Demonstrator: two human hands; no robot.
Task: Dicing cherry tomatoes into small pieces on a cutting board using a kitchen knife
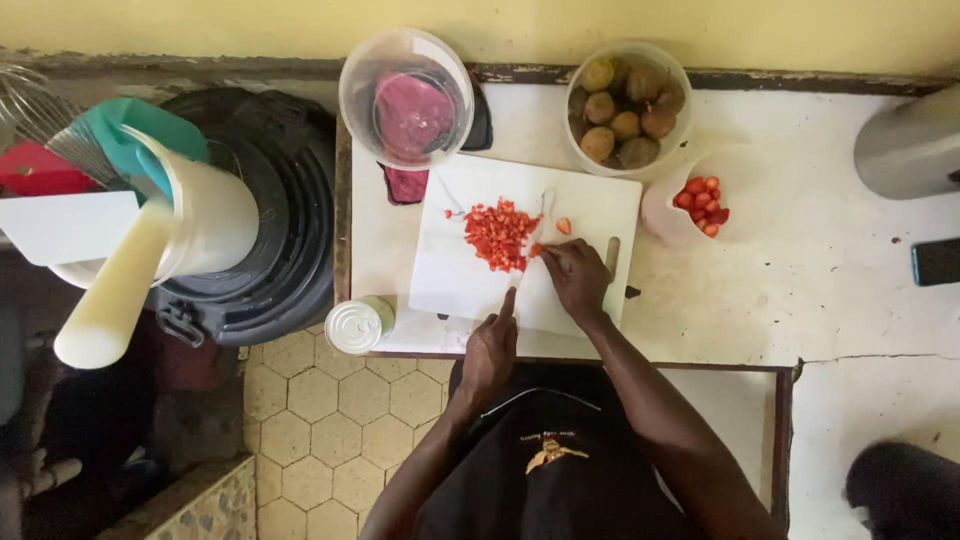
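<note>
Many small red pieces of chopped vegetable (498,233) are lying in a heap on the middle of a white cutting board (470,280), and one loose red piece (563,226) is sitting just beside the heap. The left hand (490,352) is holding a knife (530,240) with its fingers closed around the handle and the index finger stretched along the top, while the blade is reaching up to the heap. The right hand (578,278) is resting on the board just right of the heap, with its fingers curled down and pressing a small red bit against the board. The board is lying on a white worn surface (800,280). Behind the board, a clear plastic bowl (405,97) with something dark pink inside is standing at the left, and a second clear bowl (626,108) full of brownish round fruits is standing at the right. Near the right corner of the board, a small white container (690,200) is holding whole red pieces. A shut tin can (354,327) is standing at the left front corner of the surface. Further left, a white jug (205,215) is sitting on top of a black round bin (270,200), and a pale pestle (115,290) is leaning out of the jug. A grey metal vessel (910,145) and a dark phone (935,262) are lying at the far right edge.
</note>
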